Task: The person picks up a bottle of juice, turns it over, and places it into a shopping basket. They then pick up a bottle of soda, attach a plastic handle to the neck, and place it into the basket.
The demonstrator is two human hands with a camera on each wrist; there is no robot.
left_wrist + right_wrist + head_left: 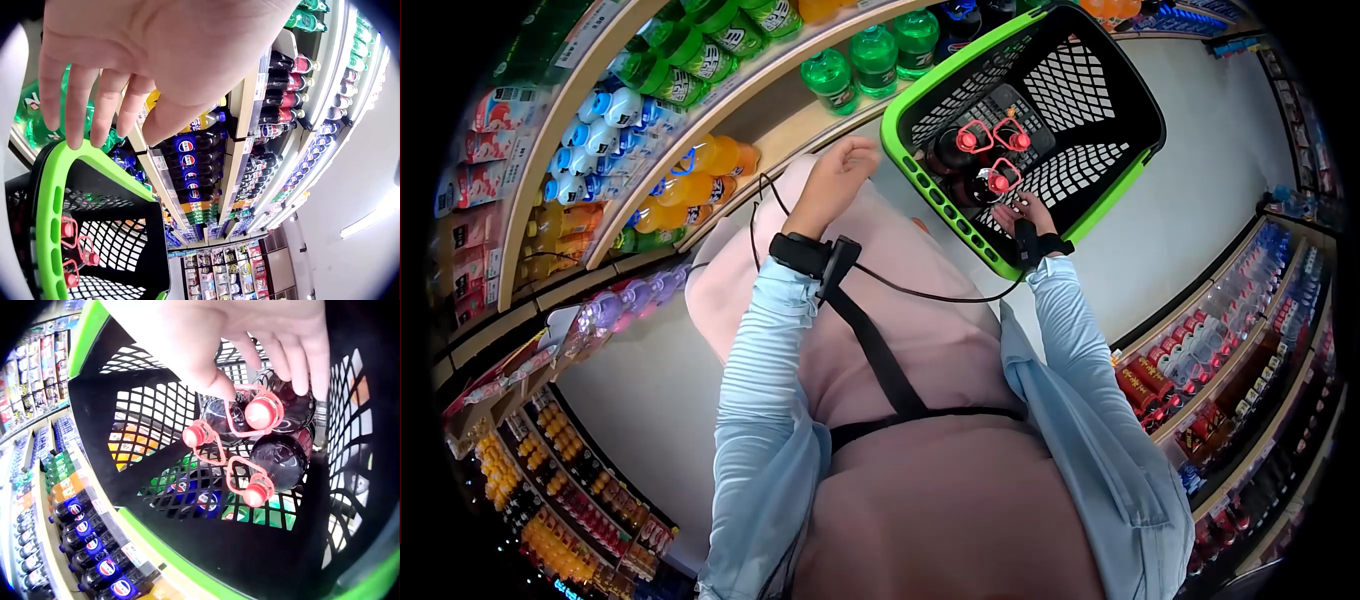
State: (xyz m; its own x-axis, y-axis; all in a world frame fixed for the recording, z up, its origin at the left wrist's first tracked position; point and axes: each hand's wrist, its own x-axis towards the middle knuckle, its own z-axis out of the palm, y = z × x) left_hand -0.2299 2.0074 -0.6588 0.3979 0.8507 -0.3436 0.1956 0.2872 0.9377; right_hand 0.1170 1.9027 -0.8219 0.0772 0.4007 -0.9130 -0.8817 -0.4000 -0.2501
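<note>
Three dark soda bottles with red caps and red loop handles stand inside a black shopping basket with a bright green rim. My right hand reaches over the basket's near side, fingers loosely extended close above the nearest bottle. In the right wrist view, its thumb and fingers lie around the red cap without curling round it. Outside the basket, my left hand hovers between the green rim and the drink shelf, fingers relaxed and holding nothing. The left wrist view shows its fingers pointing down beside the rim.
Green soda bottles line the low shelf next to the basket. Orange soda bottles are on the shelf at the left. A black cable hangs between my wrists. More drink shelves run along the right side.
</note>
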